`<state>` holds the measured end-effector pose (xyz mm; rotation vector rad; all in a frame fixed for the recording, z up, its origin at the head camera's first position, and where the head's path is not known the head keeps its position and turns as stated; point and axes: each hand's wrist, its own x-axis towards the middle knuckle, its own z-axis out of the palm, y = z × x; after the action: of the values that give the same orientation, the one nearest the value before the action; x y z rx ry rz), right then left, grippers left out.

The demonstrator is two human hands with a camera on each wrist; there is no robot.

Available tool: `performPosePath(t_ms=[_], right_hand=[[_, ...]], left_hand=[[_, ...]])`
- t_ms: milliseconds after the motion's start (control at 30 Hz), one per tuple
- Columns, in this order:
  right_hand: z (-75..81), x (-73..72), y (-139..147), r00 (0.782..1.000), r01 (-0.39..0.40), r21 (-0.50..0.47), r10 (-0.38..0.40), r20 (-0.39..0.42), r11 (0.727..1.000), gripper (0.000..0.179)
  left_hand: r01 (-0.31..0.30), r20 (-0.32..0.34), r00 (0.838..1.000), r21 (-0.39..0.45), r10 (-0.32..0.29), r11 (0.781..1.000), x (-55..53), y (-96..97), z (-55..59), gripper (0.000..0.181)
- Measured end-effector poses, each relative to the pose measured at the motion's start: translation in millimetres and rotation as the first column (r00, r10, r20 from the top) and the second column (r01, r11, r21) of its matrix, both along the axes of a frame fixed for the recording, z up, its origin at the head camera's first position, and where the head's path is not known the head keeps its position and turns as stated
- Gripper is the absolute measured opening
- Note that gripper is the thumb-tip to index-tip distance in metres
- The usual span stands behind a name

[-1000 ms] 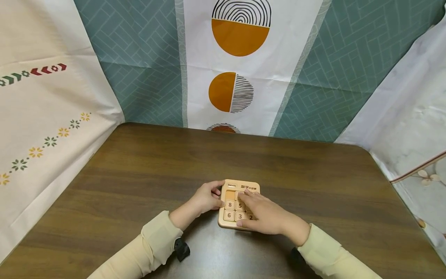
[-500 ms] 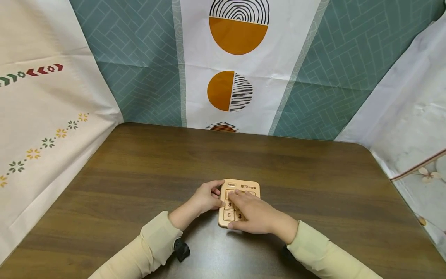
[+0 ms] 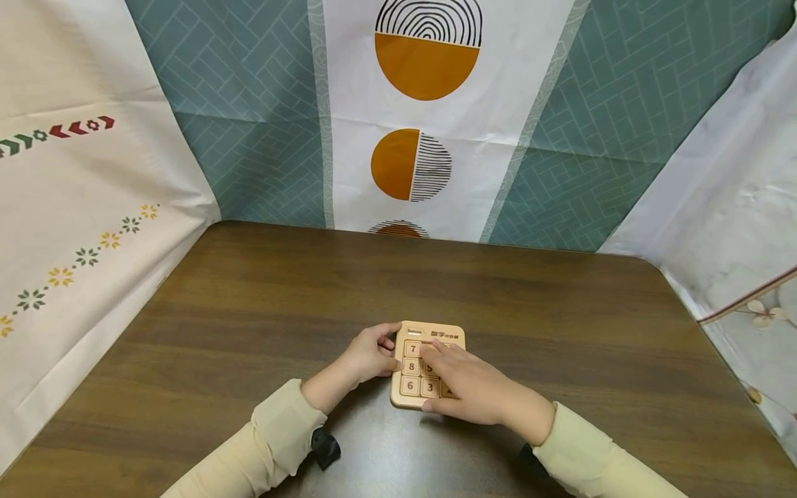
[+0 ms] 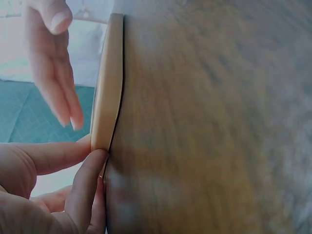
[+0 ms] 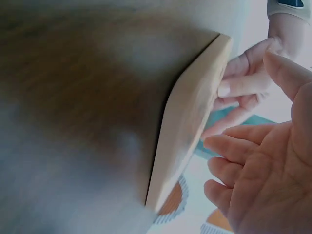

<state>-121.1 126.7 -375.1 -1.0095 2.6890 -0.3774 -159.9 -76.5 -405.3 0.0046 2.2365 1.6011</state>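
Observation:
A wooden number sliding puzzle [image 3: 410, 375] lies flat on the table, its front edge toward me. Tiles 7 [image 3: 413, 348], 8 [image 3: 411, 366], 6 [image 3: 409, 385] and 3 [image 3: 429, 387] show in its frame; several others are covered. My left hand [image 3: 369, 354] holds the left side, index finger at the upper corner and thumb lower down. In the left wrist view the thumb and fingers meet the puzzle's edge [image 4: 108, 87]. My right hand [image 3: 476, 387] extends over the right part of the tiles, fingers outstretched, thumb by the front edge. The right wrist view shows its palm [image 5: 265, 180].
The brown wooden table [image 3: 299, 277] spreads around the puzzle. Patterned cloth [image 3: 268, 124] hangs behind it, and pale cloths drape at the left [image 3: 93, 187] and right [image 3: 735, 228]. Black wrist straps [image 3: 324, 448] sit under both sleeves.
My right hand has gone left across the top row and come back right. Tile 7 now sits in the upper-left slot, vacant a second ago. My left hand stays put.

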Motion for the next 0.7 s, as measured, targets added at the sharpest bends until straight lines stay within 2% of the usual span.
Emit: performPosePath(t_ms=[200,367,700], right_hand=[[4.8,8.7,18.4,0.998,0.061,0.009,-0.061,-0.011,0.998,0.076],[2.4,10.4,22.6,0.998,0.065,0.024,-0.066,0.006,0.998,0.076],[-3.4,7.9,26.2,0.997,0.071,0.024,-0.070,-0.023,0.997,0.076]], left_hand=[[-0.006,-0.009,1.000,-0.014,0.006,1.000,-0.1,0.2,2.4,0.073],[-0.010,0.010,1.000,-0.001,0.010,1.000,0.8,-0.6,1.8,0.075],[-0.015,0.014,1.000,0.002,0.015,1.000,1.4,2.0,0.9,0.075]])
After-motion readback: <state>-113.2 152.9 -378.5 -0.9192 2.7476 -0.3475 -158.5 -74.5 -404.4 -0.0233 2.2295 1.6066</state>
